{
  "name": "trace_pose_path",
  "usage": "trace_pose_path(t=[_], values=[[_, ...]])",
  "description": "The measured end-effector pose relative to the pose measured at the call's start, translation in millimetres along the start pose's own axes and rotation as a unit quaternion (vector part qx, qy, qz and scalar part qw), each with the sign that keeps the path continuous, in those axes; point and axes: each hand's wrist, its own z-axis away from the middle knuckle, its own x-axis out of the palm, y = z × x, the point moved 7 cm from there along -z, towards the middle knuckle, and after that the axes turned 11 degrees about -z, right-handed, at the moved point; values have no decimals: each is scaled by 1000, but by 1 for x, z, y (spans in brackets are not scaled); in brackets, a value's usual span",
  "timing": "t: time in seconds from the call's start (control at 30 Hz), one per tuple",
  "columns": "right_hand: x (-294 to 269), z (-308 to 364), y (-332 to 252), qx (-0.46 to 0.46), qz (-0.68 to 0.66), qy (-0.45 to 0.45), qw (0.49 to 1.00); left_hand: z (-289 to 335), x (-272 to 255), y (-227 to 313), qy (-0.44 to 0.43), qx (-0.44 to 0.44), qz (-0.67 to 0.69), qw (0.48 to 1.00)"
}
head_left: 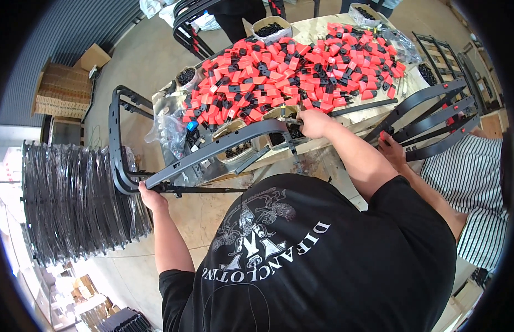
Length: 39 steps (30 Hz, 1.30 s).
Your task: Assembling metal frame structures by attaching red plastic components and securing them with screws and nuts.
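My left hand (152, 196) grips the lower end of a long dark grey curved frame bar (213, 148), which slants up across my front to the table edge. My right hand (315, 123) is closed at the bar's upper bend, beside an open box of small black parts (237, 149). Just beyond it, a big pile of red and black plastic pieces (301, 66) covers the table (318, 27). A thin black rod (213, 190) runs under the bar near my left hand.
A co-worker in a striped shirt (473, 182) stands at my right, one hand (391, 149) on several black frame bars (434, 119). Plastic-wrapped black frames (74, 199) are stacked at the left, with cardboard boxes (63, 91) behind. A black frame (116, 138) stands by the table's left corner.
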Motion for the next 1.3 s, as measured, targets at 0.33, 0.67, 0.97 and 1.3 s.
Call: trace_pose_path(t=[0.33, 0.67, 0.97, 1.3], values=[[24, -14, -26, -73, 141, -31, 987, 16, 2, 7, 36, -12, -5, 999], [30, 9, 9, -63, -143, 131, 979, 11, 6, 7, -31, 12, 51, 998], [122, 155, 46, 137, -196, 319, 917, 58, -34, -54, 52, 57, 16, 997], [237, 96, -86, 45, -92, -68, 992, 91, -3, -129, -326, 62, -140, 933]])
